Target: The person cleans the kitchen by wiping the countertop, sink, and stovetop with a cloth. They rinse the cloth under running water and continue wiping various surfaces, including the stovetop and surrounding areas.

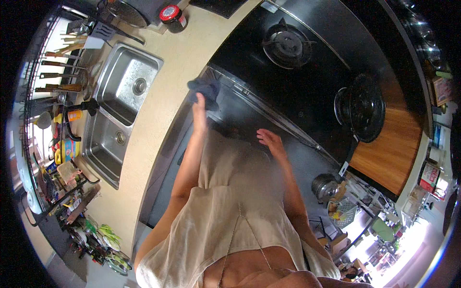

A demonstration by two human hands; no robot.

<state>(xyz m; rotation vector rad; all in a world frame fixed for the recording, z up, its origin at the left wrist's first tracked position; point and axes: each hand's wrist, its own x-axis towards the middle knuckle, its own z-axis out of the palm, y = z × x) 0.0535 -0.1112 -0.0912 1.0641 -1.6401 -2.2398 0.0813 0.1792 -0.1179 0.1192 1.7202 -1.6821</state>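
My left hand [200,108] grips a bunched dark blue cloth [208,90]. It is at the stove's near left corner, by the edge of the beige countertop [187,54]. The cloth hides most of my left fingers and is slightly blurred. My right hand [271,142] hangs in the air before the front of the black gas stove [259,77], holding nothing, with its fingers a little apart. A round burner [287,45] sits on the stove's left part. A black wok-like pan [365,108] stands on its right part.
Left of me is a double-bowl steel sink [124,93] with a black faucet [88,107]. Behind it hangs a rack of utensils [63,75]. A red-lidded jar [173,18] stands on the counter. On the right are a wooden board [389,147] and a steel pot [323,187].
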